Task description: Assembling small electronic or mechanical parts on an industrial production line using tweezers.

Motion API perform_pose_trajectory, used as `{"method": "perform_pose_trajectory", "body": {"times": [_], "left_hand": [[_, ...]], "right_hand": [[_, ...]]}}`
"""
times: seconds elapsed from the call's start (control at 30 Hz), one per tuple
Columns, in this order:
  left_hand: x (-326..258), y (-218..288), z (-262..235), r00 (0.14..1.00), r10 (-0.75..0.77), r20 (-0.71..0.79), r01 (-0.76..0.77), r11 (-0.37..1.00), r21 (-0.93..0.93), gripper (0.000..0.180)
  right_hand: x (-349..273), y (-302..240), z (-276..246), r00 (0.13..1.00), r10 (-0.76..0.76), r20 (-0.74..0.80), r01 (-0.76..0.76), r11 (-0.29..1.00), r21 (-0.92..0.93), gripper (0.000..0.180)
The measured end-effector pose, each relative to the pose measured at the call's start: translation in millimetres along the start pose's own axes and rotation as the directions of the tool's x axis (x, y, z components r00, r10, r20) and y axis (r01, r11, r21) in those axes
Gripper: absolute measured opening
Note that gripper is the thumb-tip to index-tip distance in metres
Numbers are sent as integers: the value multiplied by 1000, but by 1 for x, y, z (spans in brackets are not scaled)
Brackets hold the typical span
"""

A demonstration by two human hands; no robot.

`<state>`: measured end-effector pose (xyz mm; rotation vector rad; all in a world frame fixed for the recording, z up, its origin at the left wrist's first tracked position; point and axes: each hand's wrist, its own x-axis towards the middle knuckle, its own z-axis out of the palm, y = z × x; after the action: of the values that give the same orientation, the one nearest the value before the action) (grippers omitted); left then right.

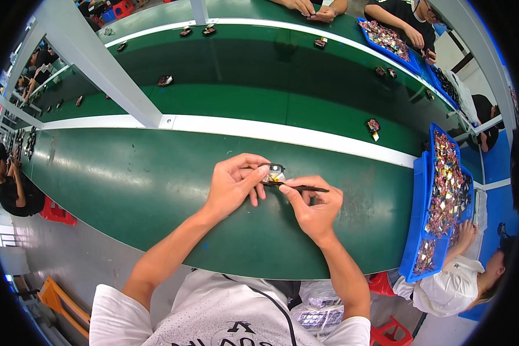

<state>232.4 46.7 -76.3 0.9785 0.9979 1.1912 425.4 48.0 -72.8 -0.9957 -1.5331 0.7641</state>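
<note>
I see my left hand (232, 183) pinching a small dark-framed part (273, 173) by its edges above the near side of the green table (127, 184), while my right hand (312, 206) pinches thin black tweezers (301, 187) laid against it. The part looks light, stiff and fiddly, probably fragile inside, so I judge the frame edges the safest hold.

Open green bench (127, 184) around both hands, blue parts tray (422, 219) blocking right side

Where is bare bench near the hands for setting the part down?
Bare green bench lies left of the left hand, and between the right hand and the blue tray. The tray itself is crowded with small parts.
</note>
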Motion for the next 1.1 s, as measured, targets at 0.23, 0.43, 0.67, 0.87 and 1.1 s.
{"method": "perform_pose_trajectory", "body": {"times": [0.23,0.43,0.67,0.87,1.1], "left_hand": [[0,2,1,1000,1,1,-2,1000,20,22],[1,4,-1,1000,9,-10,-9,1000,19,23],[0,1,-3,1000,20,-1,-20,1000,23,22],[0,0,-2,999,24,25,-25,999,35,22],[0,-3,0,1000,-16,19,15,1000,21,23]], "right_hand": [[-1,5,-2,1000,9,12,-9,1000,-9,14],[4,1,-5,1000,11,20,-12,999,48,14],[5,0,-2,993,-89,74,91,996,-24,16],[5,0,-4,986,-135,92,141,989,-53,15],[4,1,0,933,-334,135,350,929,-117,16]]}}
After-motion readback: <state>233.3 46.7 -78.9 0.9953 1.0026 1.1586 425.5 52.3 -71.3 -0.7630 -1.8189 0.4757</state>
